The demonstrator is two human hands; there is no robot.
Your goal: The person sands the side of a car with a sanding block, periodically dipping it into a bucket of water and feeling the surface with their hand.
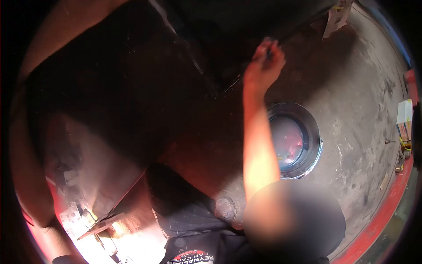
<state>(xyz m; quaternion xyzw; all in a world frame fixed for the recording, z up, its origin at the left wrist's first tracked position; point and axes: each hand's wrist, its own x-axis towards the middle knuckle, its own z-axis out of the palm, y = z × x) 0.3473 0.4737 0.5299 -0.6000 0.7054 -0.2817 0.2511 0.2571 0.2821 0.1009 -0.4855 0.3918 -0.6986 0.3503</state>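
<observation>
My right hand (266,57) is raised at the upper centre, beside the edge of a large dark panel (193,53). Its fingers are curled together around something small and dark, too blurred to name. Below the hand, partly behind my right forearm, a round dark basin (313,132) holds shiny liquid. My left arm runs up the far left edge and out at the top; the left hand is out of the frame.
A blurred dark round shape (318,215) covers the lower centre. Bright light falls on papers (77,215) at lower left. A white box (404,112) and small metal parts (399,168) lie by a red edge (395,198) at right. Printed paper (336,20) hangs at the top.
</observation>
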